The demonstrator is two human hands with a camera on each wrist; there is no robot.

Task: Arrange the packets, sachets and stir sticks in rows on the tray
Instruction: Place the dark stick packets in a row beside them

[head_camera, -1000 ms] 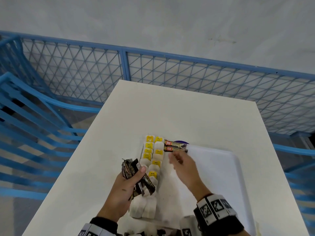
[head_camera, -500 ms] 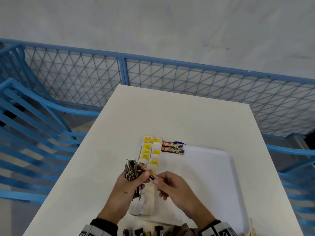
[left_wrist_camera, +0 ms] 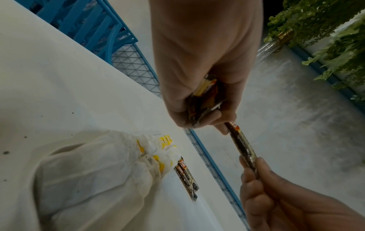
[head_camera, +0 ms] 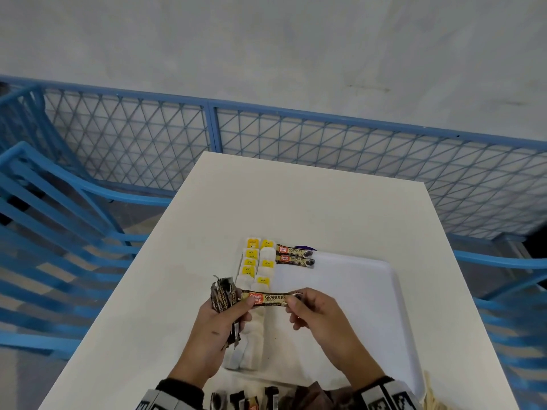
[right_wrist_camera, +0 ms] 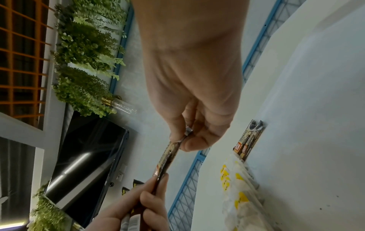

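Holding one coffee stick (head_camera: 268, 298) level above the near-left part of the tray (head_camera: 370, 291), the two hands share it end to end: the right hand (head_camera: 321, 318) pinches its right end between thumb and forefinger, the other fingers loosely curled, while the left hand (head_camera: 220, 327) pins its left end with the thumb and at the same time clutches a bundle (head_camera: 223, 297) of more sticks in curled fingers. The stick's long axis runs left to right, label up, red logo toward the left hand. That matches the two laid sticks (head_camera: 294, 255) at the far left of the tray, which lie side by side, touching, also left to right with logos leftward, just right of the two rows of tea bags (head_camera: 257, 261).

The move to come, as I judge it, turns on this: the free slot lies straight ahead of the fingers, just on the near side of the second laid stick, so the held stick needs carrying forward without turning. The right hand is the nearer and freer; the left must let its end go. More packets (head_camera: 248, 400) lie at the near edge of the table (head_camera: 296, 196).
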